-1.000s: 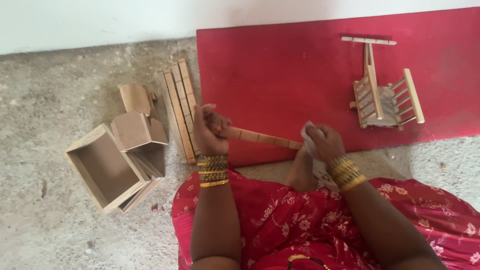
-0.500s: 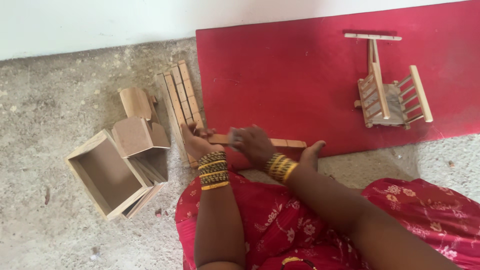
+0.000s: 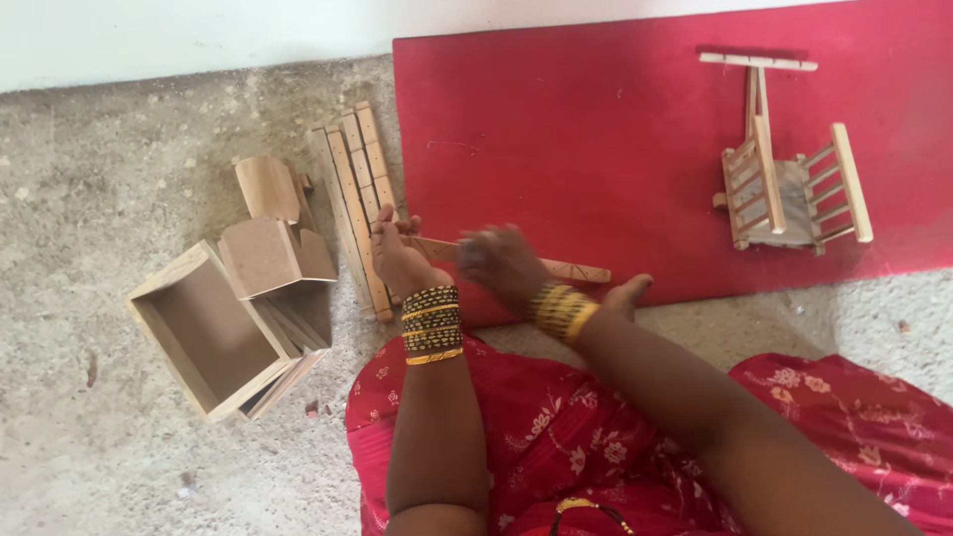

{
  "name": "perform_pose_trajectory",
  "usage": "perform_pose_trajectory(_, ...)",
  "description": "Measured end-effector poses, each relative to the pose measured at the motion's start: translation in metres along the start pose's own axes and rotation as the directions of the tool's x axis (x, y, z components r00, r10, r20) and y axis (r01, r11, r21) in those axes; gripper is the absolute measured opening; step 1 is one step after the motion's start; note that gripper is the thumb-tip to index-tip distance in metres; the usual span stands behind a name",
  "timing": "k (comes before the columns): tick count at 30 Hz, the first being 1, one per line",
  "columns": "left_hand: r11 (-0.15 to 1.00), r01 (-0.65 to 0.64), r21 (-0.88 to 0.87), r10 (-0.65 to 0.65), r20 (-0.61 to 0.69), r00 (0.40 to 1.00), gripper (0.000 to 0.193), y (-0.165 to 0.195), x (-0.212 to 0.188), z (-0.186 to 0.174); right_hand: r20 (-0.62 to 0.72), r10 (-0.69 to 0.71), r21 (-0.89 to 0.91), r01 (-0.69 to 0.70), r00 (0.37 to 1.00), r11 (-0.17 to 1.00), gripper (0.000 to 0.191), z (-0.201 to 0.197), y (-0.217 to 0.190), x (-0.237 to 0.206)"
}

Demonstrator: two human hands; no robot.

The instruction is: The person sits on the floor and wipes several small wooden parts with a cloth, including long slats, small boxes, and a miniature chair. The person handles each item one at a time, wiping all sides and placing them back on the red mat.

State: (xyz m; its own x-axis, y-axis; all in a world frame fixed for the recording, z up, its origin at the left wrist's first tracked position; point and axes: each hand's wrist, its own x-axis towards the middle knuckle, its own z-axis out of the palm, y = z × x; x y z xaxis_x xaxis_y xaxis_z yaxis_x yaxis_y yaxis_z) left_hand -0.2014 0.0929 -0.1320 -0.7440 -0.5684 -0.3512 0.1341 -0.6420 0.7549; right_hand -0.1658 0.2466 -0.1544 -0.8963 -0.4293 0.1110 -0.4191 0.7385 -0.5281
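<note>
Wooden slat [image 3: 556, 268] lies across the red board's [image 3: 596, 129] near edge, by its left corner. Your left hand [image 3: 402, 260] is closed around the slat's left end. Your right hand [image 3: 501, 263] is pressed over its middle, blurred, so you cannot tell its grip. Loose slats [image 3: 352, 189] lie just left on the floor.
</note>
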Motion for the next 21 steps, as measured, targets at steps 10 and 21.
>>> perform_pose_trajectory(10, 0.997, 0.039, 0.062, -0.042, 0.050, 0.998, 0.036, 0.003, 0.008, -0.007, 0.235, 0.290, -0.192, -0.249, 0.928, 0.949, 0.034, -0.032, 0.045, -0.028)
perform_pose_trajectory(21, 0.901, -0.329, 0.284, 0.255, 0.269, 0.929, 0.042, 0.005, 0.002, 0.010, -0.068, 0.189, -0.124, -0.196, 0.980, 0.973, 0.059, -0.024, 0.052, -0.020)
